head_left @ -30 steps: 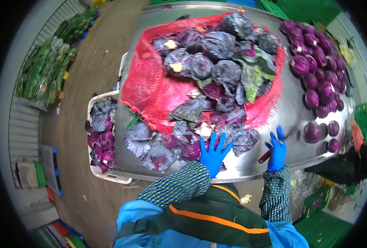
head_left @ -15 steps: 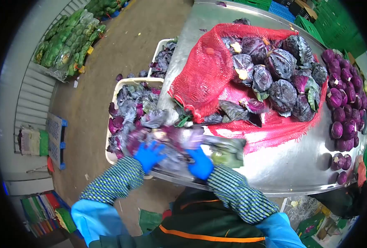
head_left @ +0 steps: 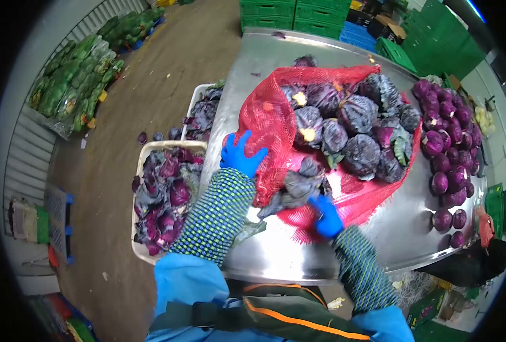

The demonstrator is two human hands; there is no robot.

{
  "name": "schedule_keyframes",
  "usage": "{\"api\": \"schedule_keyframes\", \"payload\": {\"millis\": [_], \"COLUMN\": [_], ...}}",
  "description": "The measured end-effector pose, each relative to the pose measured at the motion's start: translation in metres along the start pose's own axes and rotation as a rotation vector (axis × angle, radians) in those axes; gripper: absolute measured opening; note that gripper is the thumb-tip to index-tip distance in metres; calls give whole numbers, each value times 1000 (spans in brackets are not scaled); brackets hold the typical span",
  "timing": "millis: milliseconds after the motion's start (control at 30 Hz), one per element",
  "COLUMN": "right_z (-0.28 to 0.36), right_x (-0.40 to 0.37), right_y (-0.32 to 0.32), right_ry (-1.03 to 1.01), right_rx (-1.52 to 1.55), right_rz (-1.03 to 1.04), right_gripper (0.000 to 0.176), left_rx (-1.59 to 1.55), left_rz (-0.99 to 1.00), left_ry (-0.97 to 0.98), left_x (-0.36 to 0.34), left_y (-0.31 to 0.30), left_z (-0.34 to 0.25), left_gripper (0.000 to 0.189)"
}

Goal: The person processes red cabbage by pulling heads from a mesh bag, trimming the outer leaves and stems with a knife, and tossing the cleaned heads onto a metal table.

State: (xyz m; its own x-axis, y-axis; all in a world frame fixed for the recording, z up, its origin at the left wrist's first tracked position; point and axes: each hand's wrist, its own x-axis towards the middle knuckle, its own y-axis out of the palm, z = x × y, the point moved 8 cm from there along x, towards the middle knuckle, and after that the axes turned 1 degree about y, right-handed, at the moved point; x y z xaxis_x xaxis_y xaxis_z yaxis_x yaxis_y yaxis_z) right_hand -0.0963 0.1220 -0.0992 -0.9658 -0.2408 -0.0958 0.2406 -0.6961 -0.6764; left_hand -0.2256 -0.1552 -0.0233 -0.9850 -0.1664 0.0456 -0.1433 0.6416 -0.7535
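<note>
My left hand [head_left: 243, 155], in a blue glove, lies with fingers spread on the red mesh bag [head_left: 267, 119] at its left side. The bag lies opened on the metal table, with several red cabbages [head_left: 360, 155] on its mesh. My right hand [head_left: 327, 218], also blue-gloved, is beside loose dark cabbage leaves [head_left: 300, 191] at the bag's near edge. Its fingers are mostly curled, and a small dark spot shows at them; what they hold is not clear. A pale green leaf [head_left: 249, 231] lies between my forearms.
A white bin [head_left: 134, 228] of purple leaves stands left of the metal table [head_left: 298, 259], with a second bin [head_left: 189, 108] behind it. Peeled purple cabbages [head_left: 449, 142] line the table's right side. Green crates [head_left: 293, 14] stand beyond the far edge.
Both hands have moved from the leaf bin's edge to the bag, up and to the right. The blurred cabbage leaves between them are gone from the hands; more purple leaves show in the bin.
</note>
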Motion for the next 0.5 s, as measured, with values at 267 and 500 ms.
{"api": "schedule_keyframes", "payload": {"millis": [267, 500], "right_z": [69, 66], "right_x": [-99, 18], "right_y": [26, -91], "right_ry": [204, -65], "right_rx": [511, -345], "right_rz": [-68, -489], "right_gripper": [61, 73], "left_rx": [-1285, -338], "left_rz": [413, -131], "left_ry": [-695, -166], "left_x": [28, -63], "left_y": [80, -39], "left_z": [20, 194], "left_gripper": [43, 37]}}
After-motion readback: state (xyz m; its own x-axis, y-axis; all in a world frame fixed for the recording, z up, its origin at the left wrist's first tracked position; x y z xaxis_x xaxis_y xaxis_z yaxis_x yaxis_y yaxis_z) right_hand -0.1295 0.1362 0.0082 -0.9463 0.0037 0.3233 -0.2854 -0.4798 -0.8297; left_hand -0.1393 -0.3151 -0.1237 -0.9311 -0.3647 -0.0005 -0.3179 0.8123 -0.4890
